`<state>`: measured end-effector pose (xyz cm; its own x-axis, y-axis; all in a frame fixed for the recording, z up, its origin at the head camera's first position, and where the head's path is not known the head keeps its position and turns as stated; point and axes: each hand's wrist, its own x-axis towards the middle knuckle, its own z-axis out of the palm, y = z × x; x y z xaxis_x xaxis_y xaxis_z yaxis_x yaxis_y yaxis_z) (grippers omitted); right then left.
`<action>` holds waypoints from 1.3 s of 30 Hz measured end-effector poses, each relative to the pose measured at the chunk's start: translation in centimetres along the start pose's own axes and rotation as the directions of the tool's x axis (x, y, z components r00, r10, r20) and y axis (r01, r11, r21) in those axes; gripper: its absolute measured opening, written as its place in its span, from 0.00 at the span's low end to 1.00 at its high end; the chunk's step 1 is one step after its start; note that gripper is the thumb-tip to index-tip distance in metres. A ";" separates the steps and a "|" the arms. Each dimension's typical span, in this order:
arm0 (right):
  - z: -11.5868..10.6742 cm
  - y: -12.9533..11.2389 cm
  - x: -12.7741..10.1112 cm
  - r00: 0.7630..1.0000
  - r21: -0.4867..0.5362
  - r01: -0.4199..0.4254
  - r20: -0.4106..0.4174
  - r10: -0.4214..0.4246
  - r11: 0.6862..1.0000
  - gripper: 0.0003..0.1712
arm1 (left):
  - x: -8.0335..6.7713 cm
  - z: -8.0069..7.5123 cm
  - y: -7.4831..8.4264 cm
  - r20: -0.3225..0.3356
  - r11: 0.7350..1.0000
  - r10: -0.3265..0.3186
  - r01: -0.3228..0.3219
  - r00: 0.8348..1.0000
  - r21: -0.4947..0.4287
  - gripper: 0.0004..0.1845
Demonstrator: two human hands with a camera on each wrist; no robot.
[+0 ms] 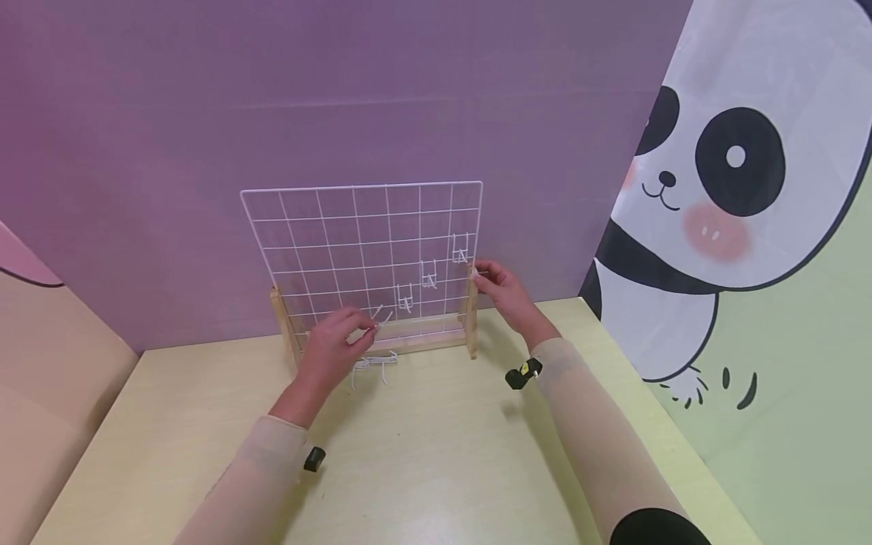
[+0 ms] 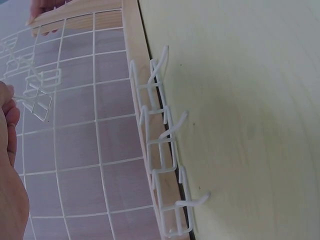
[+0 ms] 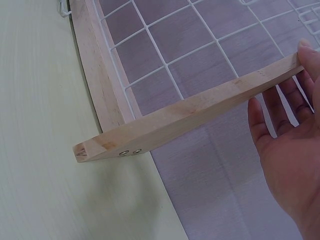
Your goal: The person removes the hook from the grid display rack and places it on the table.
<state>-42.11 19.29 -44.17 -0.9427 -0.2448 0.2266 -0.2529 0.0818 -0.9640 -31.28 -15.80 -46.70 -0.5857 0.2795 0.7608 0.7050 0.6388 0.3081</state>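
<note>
A white wire grid panel (image 1: 341, 246) stands upright in a wooden stand (image 1: 471, 322). My left hand (image 1: 334, 344) pinches a white wire hook (image 2: 39, 103) between thumb and fingertips, held in front of the grid's lower part. My right hand (image 1: 509, 297) grips the top of the stand's right post (image 3: 200, 107), thumb on the near edge and fingers behind. Three white hooks hang on the grid in a diagonal: an upper one (image 1: 460, 250), a middle one (image 1: 428, 275) and a lower one (image 1: 405, 299).
Three more white hooks (image 2: 161, 142) lie in a row along the stand's wooden base bar (image 2: 131, 30), below my left hand. The pale wooden table (image 1: 422, 454) reaches back to a purple backdrop (image 1: 341, 136). A panda picture (image 1: 722, 242) covers the wall at the right.
</note>
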 end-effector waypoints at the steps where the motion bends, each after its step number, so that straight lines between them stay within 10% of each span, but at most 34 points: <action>1: 0.0 0.0 0.0 1.000 0.001 -0.001 0.000 0.001 1.000 0.22 | 0.0 0.1 0.0 0.005 1.000 0.001 -0.001 1.000 -0.003 0.08; 31: 0.0 0.0 0.0 1.000 0.021 -0.001 -0.004 0.001 1.000 0.22 | -0.1 4.1 0.0 0.075 0.988 0.157 -0.157 0.985 -0.015 0.08; 39: 0.0 0.0 0.0 1.000 0.015 0.002 -0.005 -0.002 1.000 0.21 | 0.2 4.8 0.4 0.164 0.992 0.115 -0.120 0.980 0.025 0.07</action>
<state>-42.15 19.27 -44.18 -0.9434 -0.2398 0.2292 -0.2517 0.0672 -0.9655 -33.06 -12.09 -49.17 -0.5585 0.4645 0.6873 0.7602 0.6181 0.2001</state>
